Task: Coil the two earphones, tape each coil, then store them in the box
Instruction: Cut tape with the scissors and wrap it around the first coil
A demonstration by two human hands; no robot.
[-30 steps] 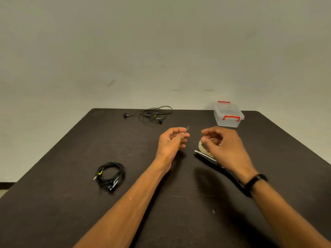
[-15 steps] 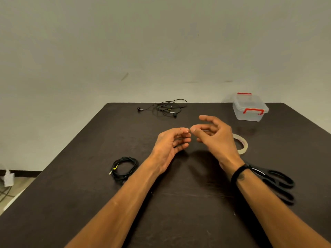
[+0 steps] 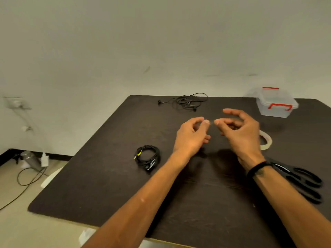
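Clear tape (image 3: 211, 122), a short and barely visible strip, stretches between your left hand (image 3: 191, 136) and right hand (image 3: 240, 133), each pinching one end with thumb and forefinger while the other fingers (image 3: 231, 111) curl loosely; half a second ago your fingertips nearly touched, and now they sit slightly apart. On the dark bench (image 3: 111, 176) the coiled earphone (image 3: 147, 156) lies at 9 o'clock of your left hand, the loose earphone (image 3: 188, 102) at 12, the box (image 3: 276, 104) at 2 o'clock of your right. Tape roll (image 3: 266, 142) and scissors (image 3: 302, 181) have not moved.
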